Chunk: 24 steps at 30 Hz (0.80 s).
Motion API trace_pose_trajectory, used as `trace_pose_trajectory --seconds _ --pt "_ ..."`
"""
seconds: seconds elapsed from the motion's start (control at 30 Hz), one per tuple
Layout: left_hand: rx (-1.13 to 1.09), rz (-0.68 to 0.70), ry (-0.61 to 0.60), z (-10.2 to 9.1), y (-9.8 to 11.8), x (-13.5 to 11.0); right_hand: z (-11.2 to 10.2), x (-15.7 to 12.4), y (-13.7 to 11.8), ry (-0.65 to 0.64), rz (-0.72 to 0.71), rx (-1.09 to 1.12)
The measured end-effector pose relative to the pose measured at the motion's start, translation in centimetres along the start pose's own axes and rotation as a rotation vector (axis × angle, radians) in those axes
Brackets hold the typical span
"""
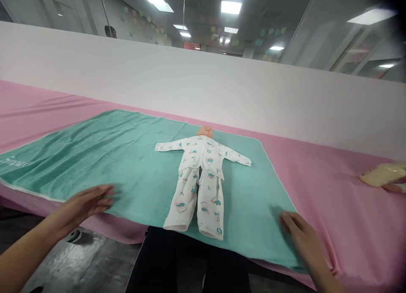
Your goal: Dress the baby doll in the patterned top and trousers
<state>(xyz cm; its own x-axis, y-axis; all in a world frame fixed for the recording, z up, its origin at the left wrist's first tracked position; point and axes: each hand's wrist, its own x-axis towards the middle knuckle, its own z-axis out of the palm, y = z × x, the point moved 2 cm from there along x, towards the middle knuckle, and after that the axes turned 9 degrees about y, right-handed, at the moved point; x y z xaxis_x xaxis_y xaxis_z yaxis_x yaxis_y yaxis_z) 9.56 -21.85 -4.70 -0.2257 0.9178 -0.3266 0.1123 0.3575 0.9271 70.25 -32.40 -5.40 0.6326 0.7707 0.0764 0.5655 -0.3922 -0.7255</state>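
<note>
A baby doll (205,132) lies on its back on a mint-green towel (136,166), its head toward the wall. It wears a white printed long-sleeved top (203,153) with both sleeves spread sideways. White printed trousers (211,204) cover its legs, and their cuffs point toward me. To the doll's left, my left hand (93,200) is held over the towel's near edge, fingers stretched out and holding nothing. My right hand (300,229) is by the towel's right edge, slightly blurred, fingers loosely bent and apart, with nothing visible in it.
Pink cloth (333,187) covers the table under the towel. A white low wall (190,81) with glass above runs along the back. At the right edge is a pale yellowish object (383,174), partly cut off, with part of another person's hand (393,188) beside it.
</note>
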Motion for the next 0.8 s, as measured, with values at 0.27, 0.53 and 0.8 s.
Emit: trace_pose_trajectory --seconds 0.27,0.53,0.8 --pt "-0.002 0.237 -0.194 20.7 9.0 6.9 16.8 7.0 -15.5 -0.37 0.174 0.967" --pt "-0.157 0.165 -0.303 27.1 11.0 12.1 21.6 10.4 -18.2 -0.32 0.268 1.009" --pt "-0.268 0.137 -0.361 31.2 12.8 15.8 22.7 15.3 -18.0 -0.308 0.231 1.0"
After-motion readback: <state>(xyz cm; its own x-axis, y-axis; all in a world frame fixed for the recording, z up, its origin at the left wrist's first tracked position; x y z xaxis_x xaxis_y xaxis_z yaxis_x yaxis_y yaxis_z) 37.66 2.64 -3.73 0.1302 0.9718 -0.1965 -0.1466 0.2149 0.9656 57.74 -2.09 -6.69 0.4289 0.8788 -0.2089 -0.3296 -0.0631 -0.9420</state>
